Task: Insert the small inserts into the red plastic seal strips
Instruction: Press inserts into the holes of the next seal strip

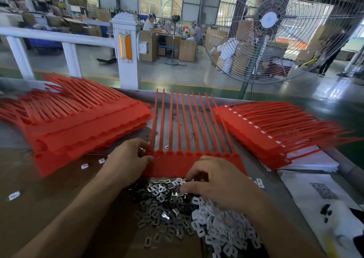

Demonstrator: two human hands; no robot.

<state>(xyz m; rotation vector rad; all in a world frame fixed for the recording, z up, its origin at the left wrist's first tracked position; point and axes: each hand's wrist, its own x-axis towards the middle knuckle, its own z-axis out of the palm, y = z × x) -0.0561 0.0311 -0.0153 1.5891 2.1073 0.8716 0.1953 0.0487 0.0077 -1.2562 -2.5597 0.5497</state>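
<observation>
Seal strip sheet (183,139) centre of desk (35,194), insert pile (183,214) just in front of it (nearest the person). Strip stack (78,123) left, second stack (275,133) right. Paper sheets (315,190) right of pile. Fan (275,27) behind desk.

Table (254,160) bears red seal strips (189,139), inserts (177,208), papers (315,190).

Red seal strips and loose inserts on my bench

Straight ahead I see one comb of red seal strips (178,139) lying flat, its tails pointing away from me and its joined tag band nearest. A thick stack of red combs (78,123) lies to its left, and another stack (271,133), white inserts showing along its heads, to its right. Just below the centre comb sits a heap of metal inserts (163,204), touching a heap of white plastic inserts (222,230).
</observation>
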